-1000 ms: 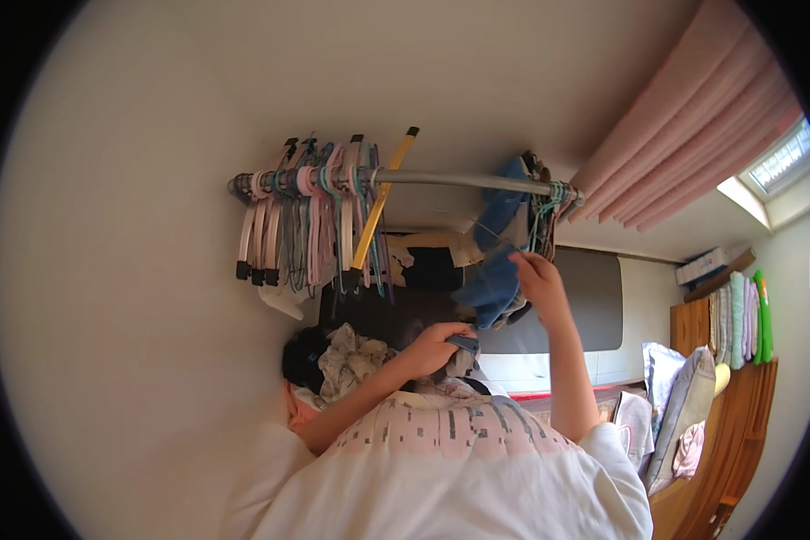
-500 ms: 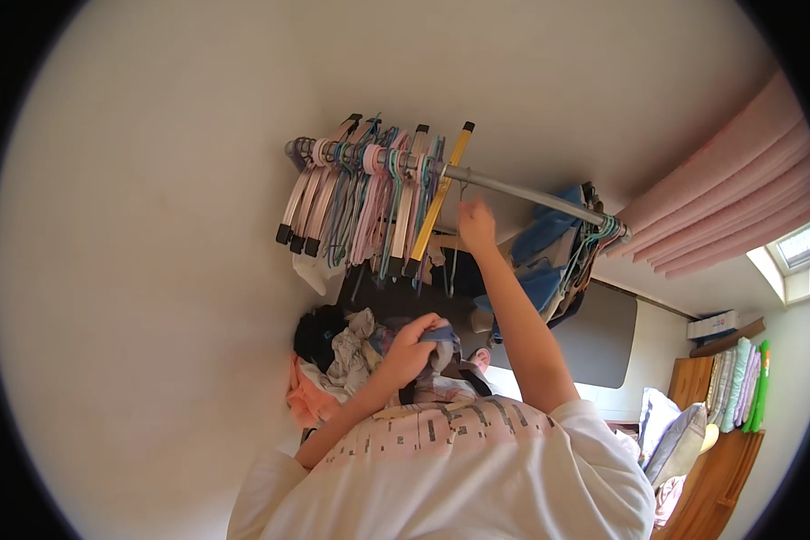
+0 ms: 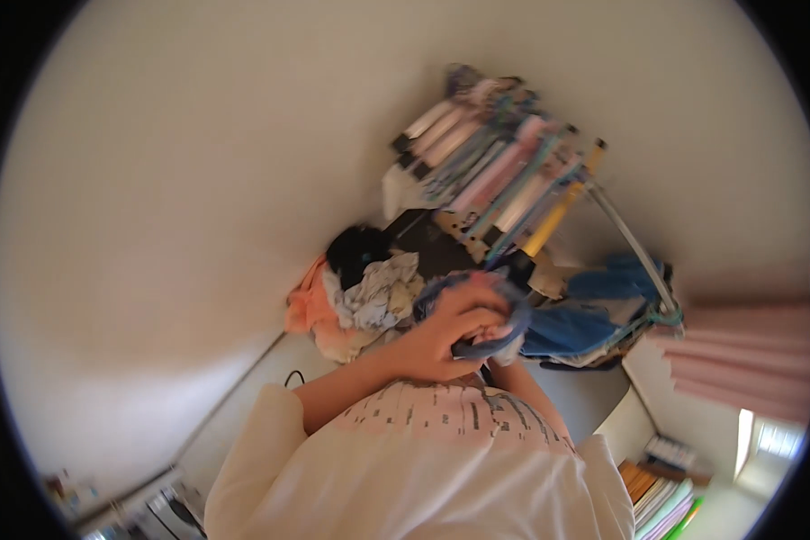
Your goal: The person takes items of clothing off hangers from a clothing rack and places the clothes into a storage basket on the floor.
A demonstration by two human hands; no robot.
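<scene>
In front of my chest, my left hand (image 3: pixel 454 328) is closed on a bunched blue-grey garment (image 3: pixel 516 317) with a reddish patch. My right hand (image 3: pixel 506 351) is close against it, mostly hidden behind the cloth and my left hand. Its fingers are blurred, and whether it has a hanger in it does not show. Just left of the garment lies a heap of clothes: a crumpled pale patterned piece (image 3: pixel 380 292), a black piece (image 3: pixel 358 252) and an orange one (image 3: pixel 308 301).
Beyond my hands, many hangers (image 3: pixel 504 171), pink, teal and one yellow, crowd a metal rail (image 3: pixel 634 238). Blue denim clothes (image 3: pixel 571 324) hang at its right end. A pink curtain (image 3: pixel 747 355) is at the right, and a plain wall (image 3: pixel 171 225) rises at the left.
My right hand has come down from the rail, where it was at a hanger, to the garment beside my left hand. The view has turned, shifting the rail right.
</scene>
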